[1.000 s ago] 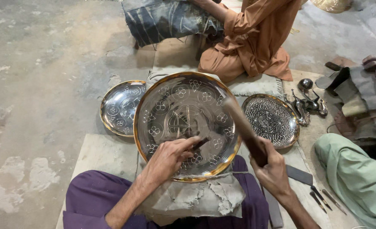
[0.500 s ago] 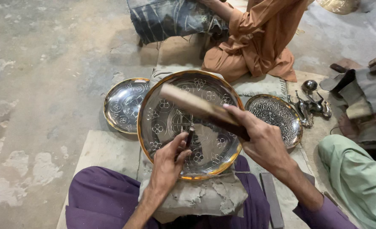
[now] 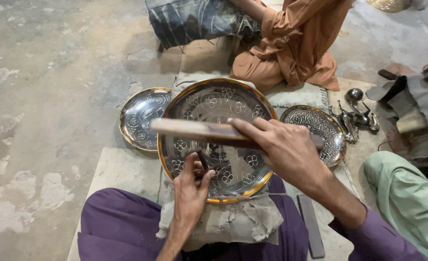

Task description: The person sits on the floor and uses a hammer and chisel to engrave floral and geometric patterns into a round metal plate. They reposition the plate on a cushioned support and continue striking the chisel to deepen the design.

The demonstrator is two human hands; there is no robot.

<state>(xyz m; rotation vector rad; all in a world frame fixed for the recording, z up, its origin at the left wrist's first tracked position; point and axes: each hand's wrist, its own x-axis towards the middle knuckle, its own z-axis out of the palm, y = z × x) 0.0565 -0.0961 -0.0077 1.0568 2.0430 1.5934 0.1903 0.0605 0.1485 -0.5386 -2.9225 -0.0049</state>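
Item: large round metal tray (image 3: 223, 104), gold-rimmed, its face cut with small flower rings. We kept it tilted on a grey cloth pad (image 3: 228, 222) over our purple-clad lap, between our two hands.

Left hand (image 3: 190, 189): fingers pinched together around a thin dark punch (image 3: 202, 159), its tip touching the lower part of the tray's face.

Right hand (image 3: 284, 147): fingers wrapped tight on a flat wooden stick (image 3: 189, 129), held level across the tray and just above the punch.

Beside the tray, to the left: a smaller engraved plate (image 3: 139, 118) on the floor. To the right: a densely patterned dish (image 3: 327, 130), partly behind our right hand, with a cluster of small metal pieces (image 3: 356, 116) just past it.

By our right knee: a flat dark bar (image 3: 312, 224) on the board (image 3: 119, 171).

Across from us: a seated person in orange clothes (image 3: 296, 46). At the right edge: a green-clad knee (image 3: 407, 198) of another person.
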